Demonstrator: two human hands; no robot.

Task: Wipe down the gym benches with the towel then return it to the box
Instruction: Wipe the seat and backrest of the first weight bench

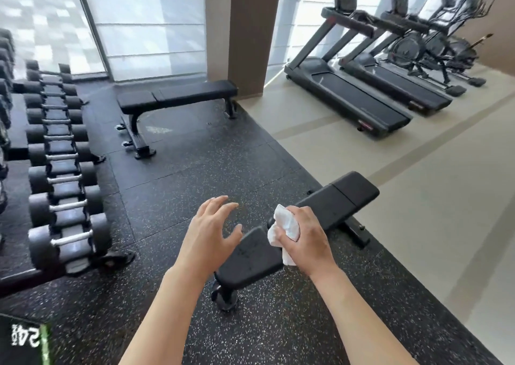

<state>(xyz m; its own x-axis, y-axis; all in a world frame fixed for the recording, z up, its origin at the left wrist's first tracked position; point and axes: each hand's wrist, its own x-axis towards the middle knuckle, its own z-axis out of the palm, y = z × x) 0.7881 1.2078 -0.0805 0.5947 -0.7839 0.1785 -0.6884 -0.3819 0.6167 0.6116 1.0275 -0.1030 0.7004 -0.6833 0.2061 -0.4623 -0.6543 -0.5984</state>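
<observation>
From the head view, the right hand [305,235] has its grip clenched around the bunched white towel [284,232], held over the near bench's padded surface [250,256]. Left of that grip, the left hand [210,235] hovers released, fingers spread. A second bench [178,95] stands well beyond.

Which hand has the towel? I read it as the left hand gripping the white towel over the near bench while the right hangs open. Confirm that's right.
Not quite: the hands are swapped. In the head view the right hand grips the white towel over the near bench, and the left hand hangs open beside it, holding nothing.
</observation>
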